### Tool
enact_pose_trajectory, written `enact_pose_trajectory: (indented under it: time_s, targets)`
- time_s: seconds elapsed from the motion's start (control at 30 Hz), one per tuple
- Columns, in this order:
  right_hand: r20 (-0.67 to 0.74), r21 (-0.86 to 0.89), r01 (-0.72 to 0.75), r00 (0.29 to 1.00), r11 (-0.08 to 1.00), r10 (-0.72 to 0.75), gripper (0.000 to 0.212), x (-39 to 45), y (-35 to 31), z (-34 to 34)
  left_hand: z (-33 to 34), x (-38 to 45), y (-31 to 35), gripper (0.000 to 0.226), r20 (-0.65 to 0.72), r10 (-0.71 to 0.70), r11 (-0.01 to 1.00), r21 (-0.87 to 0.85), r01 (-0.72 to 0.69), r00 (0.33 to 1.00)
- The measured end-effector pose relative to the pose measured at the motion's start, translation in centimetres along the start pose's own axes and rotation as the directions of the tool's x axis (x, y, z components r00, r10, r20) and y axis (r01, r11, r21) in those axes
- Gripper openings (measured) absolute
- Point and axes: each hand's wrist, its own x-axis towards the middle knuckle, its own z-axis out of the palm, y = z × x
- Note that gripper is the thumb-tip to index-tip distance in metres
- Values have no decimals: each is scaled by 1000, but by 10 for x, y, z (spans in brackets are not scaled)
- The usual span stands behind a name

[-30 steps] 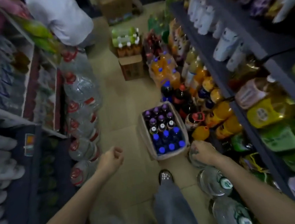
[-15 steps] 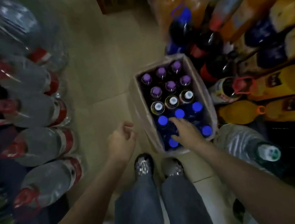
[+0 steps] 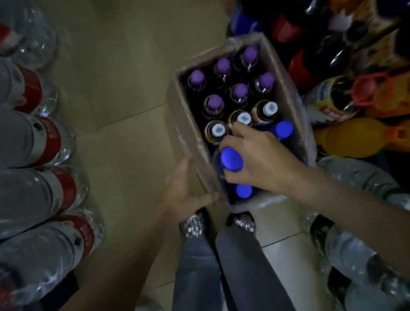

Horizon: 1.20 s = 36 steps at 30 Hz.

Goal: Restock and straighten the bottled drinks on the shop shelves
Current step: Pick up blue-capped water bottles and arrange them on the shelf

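Note:
A cardboard box [image 3: 183, 121] stands on the floor in front of my feet, filled with upright drink bottles: several purple caps [image 3: 222, 65] at the far end, three white caps [image 3: 244, 118] in the middle, blue caps [image 3: 284, 128] nearest me. My right hand [image 3: 258, 157] reaches into the near end and grips the neck of a blue-capped bottle [image 3: 230, 159], which stands higher than its neighbours. My left hand [image 3: 186, 191] holds the box's near left corner, thumb along the near edge.
Large clear water bottles with red labels [image 3: 42, 139] lie stacked along the left. Dark cola, orange and yellow drink bottles [image 3: 346, 138] crowd the right, with more water bottles [image 3: 351, 181] at lower right. Beige floor tiles [image 3: 124, 93] run between them. My shoes [image 3: 193, 225] touch the box.
The view has dropped closer over the box. My right hand has closed round a blue-capped bottle and raised it. My left hand has moved right onto the box corner.

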Motion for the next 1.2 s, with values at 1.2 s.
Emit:
enact_pose_trajectory:
  time_s: [1.2]
  targets:
    - [-558, 235, -70, 807, 969, 194, 44, -262, -164, -362, -49, -287, 280, 42, -194, 117, 901, -391, -186, 974]
